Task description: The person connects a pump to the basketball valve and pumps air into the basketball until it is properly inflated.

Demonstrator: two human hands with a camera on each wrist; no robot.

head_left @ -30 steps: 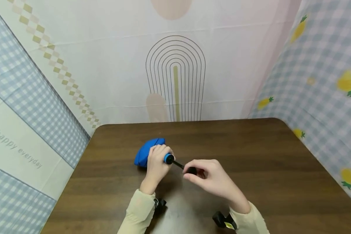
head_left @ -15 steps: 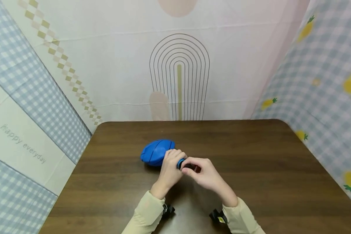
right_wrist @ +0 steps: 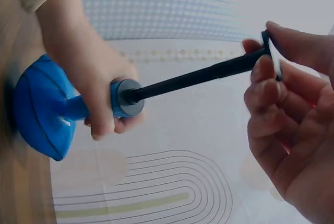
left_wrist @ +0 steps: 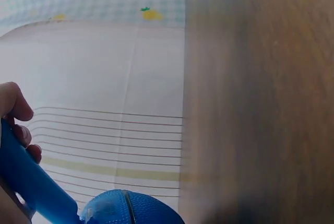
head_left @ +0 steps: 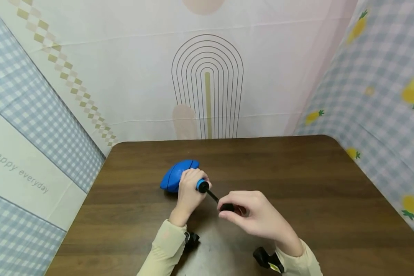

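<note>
A blue football (head_left: 174, 177), with dark seams, sits on the table beyond my left hand (head_left: 190, 191). My left hand grips the blue barrel (left_wrist: 34, 179) of a hand pump, its fingers wrapped round it. In the right wrist view the barrel's far end meets the ball (right_wrist: 42, 106). A black rod (right_wrist: 201, 78) sticks well out of the barrel's black-capped end. My right hand (head_left: 257, 211) holds the flat black handle (head_left: 227, 207) at the rod's end between thumb and fingers. Part of the ball is hidden behind the left hand in the head view.
The brown wooden table (head_left: 279, 165) spreads around both hands. A white printed cloth (head_left: 269, 84) hangs behind its back edge, with checked cloth (head_left: 376, 122) at the right side. Black wrist cameras (head_left: 267, 260) sit at both cuffs.
Half a second ago the handle was pushed in against the barrel; now the right hand has drawn it back out, down and right. A second ago the rod also stood out. The left grip stays.
</note>
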